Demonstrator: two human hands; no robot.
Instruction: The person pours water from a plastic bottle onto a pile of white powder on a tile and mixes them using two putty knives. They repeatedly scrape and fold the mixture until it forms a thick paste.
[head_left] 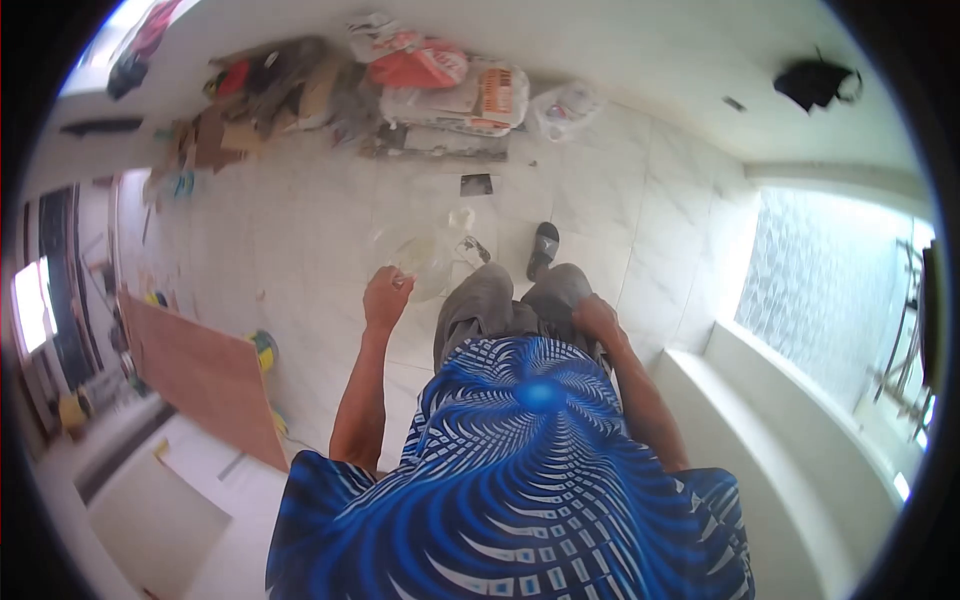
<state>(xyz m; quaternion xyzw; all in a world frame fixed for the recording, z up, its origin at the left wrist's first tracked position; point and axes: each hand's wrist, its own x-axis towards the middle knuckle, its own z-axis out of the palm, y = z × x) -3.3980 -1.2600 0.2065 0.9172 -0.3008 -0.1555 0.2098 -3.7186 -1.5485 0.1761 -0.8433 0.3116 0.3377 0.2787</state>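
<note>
My left hand (388,296) is closed at the near left side of a round translucent bucket (433,276) on the floor. Something pale shows at its fingertips, too small to name. The bucket's inside looks whitish and blurred. My right hand (598,318) rests against the side of my right knee, on the grey trousers (560,287); its fingers are partly hidden and blurred. Just beyond the knees, one dark sandal (544,245) is on my right foot. Near the bucket lies a small black-and-white item (476,248) that I cannot make out.
Stacked bags (455,100), a white plastic bag (567,108) and a heap of rags and cardboard (275,90) line the far wall. A dark square piece (477,184) lies on the tiles. A brown board (205,375) stands at left; a ledge (745,430) runs at right.
</note>
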